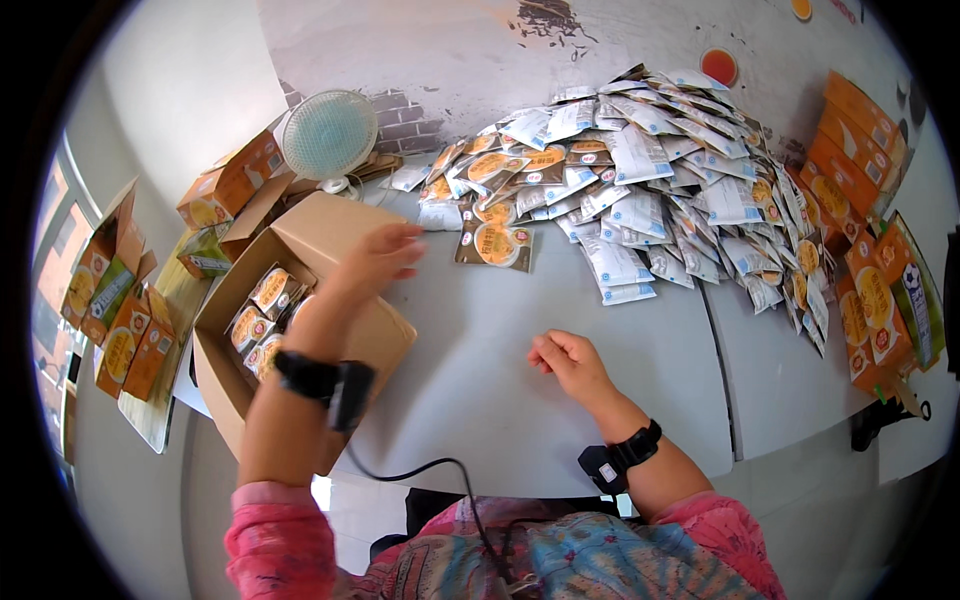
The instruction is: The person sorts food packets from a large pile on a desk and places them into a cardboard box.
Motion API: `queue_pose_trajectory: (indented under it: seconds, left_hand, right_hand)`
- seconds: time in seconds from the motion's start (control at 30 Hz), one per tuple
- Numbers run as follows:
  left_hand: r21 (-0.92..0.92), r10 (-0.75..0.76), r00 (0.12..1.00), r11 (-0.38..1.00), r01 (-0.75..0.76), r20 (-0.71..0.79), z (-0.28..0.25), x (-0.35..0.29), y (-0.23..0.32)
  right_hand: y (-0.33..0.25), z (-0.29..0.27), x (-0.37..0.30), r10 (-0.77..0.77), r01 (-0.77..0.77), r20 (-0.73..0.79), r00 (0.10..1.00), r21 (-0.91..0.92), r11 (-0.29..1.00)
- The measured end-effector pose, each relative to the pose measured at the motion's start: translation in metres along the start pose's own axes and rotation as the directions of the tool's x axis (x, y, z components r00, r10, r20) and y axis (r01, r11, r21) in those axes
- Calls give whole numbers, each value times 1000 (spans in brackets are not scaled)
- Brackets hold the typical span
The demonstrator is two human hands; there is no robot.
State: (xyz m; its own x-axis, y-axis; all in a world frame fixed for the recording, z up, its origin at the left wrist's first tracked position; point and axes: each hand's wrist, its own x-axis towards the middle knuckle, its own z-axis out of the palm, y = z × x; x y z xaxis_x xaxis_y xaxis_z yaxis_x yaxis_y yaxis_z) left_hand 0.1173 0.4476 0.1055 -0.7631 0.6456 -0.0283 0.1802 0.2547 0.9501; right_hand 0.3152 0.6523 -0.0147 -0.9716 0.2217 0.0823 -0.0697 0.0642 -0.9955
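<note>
My left hand [385, 258] is raised over the flap of an open cardboard box [345, 232], slightly blurred. Its fingers stretch to the right, apart, and nothing shows in them. Inside the box, partly behind my left forearm, lie several orange-and-brown packets [272, 292]. My right hand [570, 365] is above the near middle of the grey table [480, 390], its fingers curled in and nothing visible in them. Beyond it, a few loose packets [495, 245] lie printed side up at the front of a large heap of white-backed packets [640, 160]. Each wrist wears a black strapped device.
A small fan [328, 135] stands behind the box. Orange printed cartons [120, 290] stand on a side surface at left, and more orange cartons [860, 140] are stacked at right. A black cable [440, 462] hangs between my arms. A seam crosses the table's right part.
</note>
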Motion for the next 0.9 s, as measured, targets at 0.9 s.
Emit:
queue_pose_trajectory:
  seconds: [0.9]
  left_hand:
    - [-529,-73,878,821,-216,-472,100,70,-95]
  right_hand:
    - [2,4,2,-19,20,3,1000,-8,1000]
